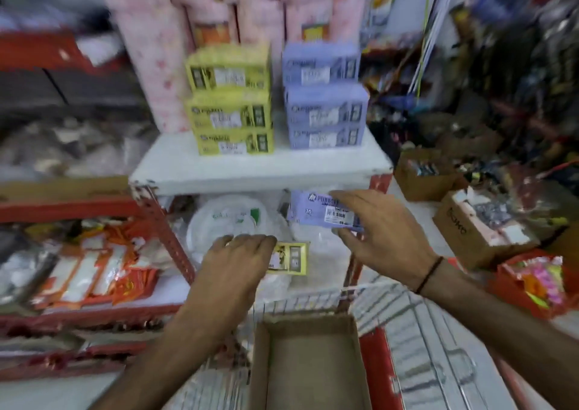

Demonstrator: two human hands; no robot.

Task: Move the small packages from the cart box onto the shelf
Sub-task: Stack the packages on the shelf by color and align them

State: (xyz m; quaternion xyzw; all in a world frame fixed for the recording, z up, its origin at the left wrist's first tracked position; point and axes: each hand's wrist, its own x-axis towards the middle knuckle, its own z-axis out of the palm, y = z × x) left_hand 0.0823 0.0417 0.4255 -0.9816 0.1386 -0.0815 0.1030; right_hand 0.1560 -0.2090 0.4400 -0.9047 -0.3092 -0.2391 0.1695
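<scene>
My left hand (233, 264) grips a small yellow package (289, 258) below the shelf's front edge. My right hand (380, 223) holds a small purple package (322, 210) just under the white shelf board (257, 166). On that board a stack of yellow packages (230, 101) stands at the left and a stack of purple packages (326, 99) at the right. The brown cart box (308, 362) sits in the wire cart (416, 331) below my arms, and its visible inside looks bare.
Tall pink boxes (163, 49) stand behind the stacks. A pack of white plates (225, 221) lies on the lower shelf. A red rack (78, 265) with orange packets is at the left. Open cardboard boxes (476, 224) sit on the floor at the right.
</scene>
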